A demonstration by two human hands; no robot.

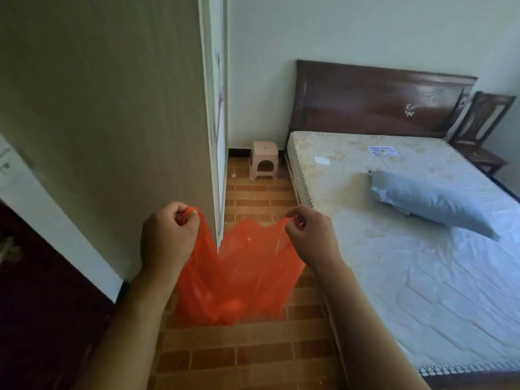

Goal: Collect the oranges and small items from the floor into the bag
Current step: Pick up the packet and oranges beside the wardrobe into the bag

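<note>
An orange plastic bag (239, 271) hangs open between my two hands above the brick-patterned floor. My left hand (166, 237) grips the bag's left handle in a fist. My right hand (309, 235) pinches the right handle between thumb and fingers. A rounded orange shape (236, 304) shows through the plastic at the bag's bottom, probably an orange. No loose oranges lie on the visible floor. A small pale item (233, 174) sits on the floor by the wardrobe's far corner.
A tall wardrobe (112, 122) stands at the left, its edge right behind the bag. A bed (408, 249) with a grey pillow (427, 202) fills the right. A pink plastic stool (264, 163) stands at the far wall. A narrow floor strip (253, 347) runs between them.
</note>
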